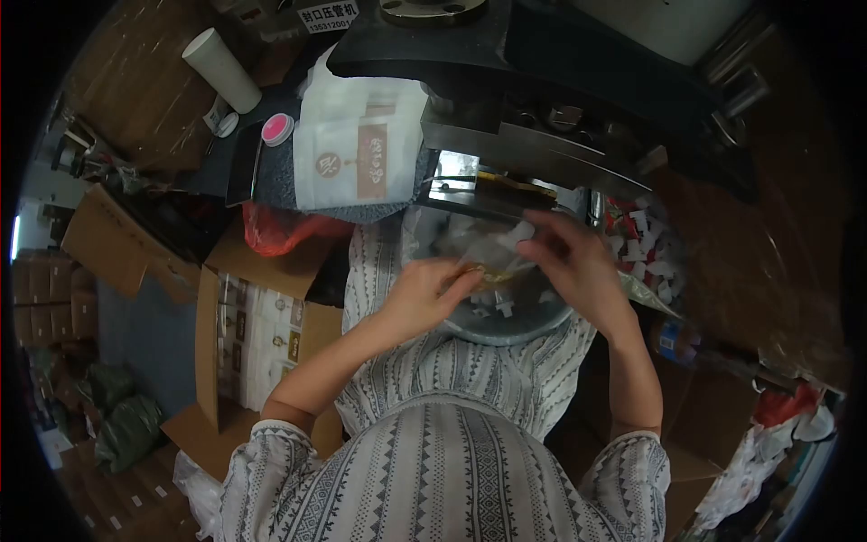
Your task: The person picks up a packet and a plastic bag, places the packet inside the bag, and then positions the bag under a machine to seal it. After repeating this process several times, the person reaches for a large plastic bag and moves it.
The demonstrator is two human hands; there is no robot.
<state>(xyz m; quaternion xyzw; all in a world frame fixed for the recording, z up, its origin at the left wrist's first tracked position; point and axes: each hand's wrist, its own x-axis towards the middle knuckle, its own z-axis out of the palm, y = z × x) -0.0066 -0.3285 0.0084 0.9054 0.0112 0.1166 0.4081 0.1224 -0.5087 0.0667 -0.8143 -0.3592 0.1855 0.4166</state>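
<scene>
My left hand pinches the lower edge of a clear plastic pouch, which is smeared by motion. Close to the pouch's upper right, my right hand has its thumb and fingers closed around a small white plastic spout. Beneath both hands a round grey basin rests on my lap, with several white spouts lying in it. Just beyond the hands is the metal jaw of a press machine.
A stack of printed white pouches lies on a grey towel to the left. Nearby are a pink-topped round tin and a white cup. An open carton holds packed pouches. More white spouts lie at the right.
</scene>
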